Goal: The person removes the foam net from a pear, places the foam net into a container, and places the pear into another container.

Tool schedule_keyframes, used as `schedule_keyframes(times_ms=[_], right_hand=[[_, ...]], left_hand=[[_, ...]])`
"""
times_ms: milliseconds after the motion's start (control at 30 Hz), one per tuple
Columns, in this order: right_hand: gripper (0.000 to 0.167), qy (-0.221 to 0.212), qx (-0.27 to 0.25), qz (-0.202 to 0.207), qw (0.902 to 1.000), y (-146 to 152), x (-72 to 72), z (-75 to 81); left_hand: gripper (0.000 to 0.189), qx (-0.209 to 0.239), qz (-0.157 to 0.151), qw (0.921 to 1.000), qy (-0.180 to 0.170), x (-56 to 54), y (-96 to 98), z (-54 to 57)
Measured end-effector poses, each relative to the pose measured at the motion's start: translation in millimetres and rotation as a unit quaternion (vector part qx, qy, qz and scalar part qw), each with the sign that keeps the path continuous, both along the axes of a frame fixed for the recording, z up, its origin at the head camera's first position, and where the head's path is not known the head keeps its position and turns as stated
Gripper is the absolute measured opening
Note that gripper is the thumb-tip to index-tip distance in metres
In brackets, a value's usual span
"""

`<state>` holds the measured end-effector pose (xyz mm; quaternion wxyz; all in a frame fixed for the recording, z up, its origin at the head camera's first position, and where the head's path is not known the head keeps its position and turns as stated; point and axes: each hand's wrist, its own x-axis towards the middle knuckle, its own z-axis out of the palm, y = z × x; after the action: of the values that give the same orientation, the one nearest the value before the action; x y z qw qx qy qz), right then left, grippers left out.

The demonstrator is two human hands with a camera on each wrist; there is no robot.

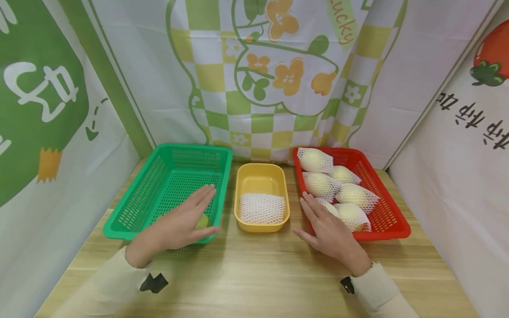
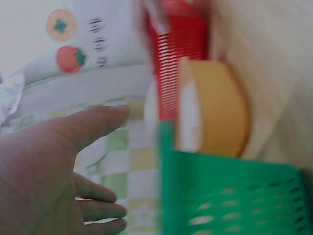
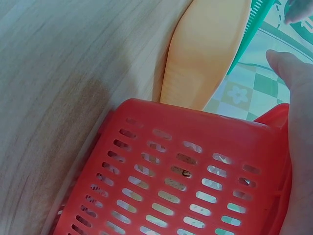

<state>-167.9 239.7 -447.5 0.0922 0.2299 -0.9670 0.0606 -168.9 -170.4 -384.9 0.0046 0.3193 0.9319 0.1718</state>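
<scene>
My left hand [image 1: 179, 224] hovers over the front of the green basket [image 1: 143, 194], fingers straight and thumb spread, holding nothing. Beneath it a green fruit [image 1: 202, 221] peeks out, mostly hidden by the hand. On the other side, my right hand [image 1: 330, 229] is held flat over the front left corner of the red basket [image 1: 391, 212], also without anything in its grasp. Several pale round fruits [image 1: 318, 184] in white foam nets lie in that basket, one partly covered by the right fingers.
Between the two baskets stands a yellow container [image 1: 262, 228] with white foam netting [image 1: 262, 208] lying in its front part. All three stand on a wooden table [image 1: 246, 274]. A patterned cloth [image 1: 254, 128] hangs right behind them, and printed panels close off both sides.
</scene>
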Motion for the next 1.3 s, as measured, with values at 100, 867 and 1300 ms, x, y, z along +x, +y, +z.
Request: schedule_keyframes(times_ms=[100, 867, 1300], right_hand=[[0.091, 0.001, -0.002, 0.002, 1.0000, 0.1, -0.2, -0.4], [0.097, -0.198, -0.024, 0.006, 0.9800, 8.2, -22.4, 62.7], [0.093, -0.196, 0.013, -0.034, 0.9799, 24.0, -113.2, 120.7]], left_hand=[[0.098, -0.018, -0.007, 0.9995, 0.026, -1.8, 8.5, -16.3], [0.102, -0.083, 0.019, 0.9907, 0.106, 1.0, 28.9, -59.4], [0.102, -0.085, 0.020, 0.9894, 0.116, -0.1, 28.1, -60.8]])
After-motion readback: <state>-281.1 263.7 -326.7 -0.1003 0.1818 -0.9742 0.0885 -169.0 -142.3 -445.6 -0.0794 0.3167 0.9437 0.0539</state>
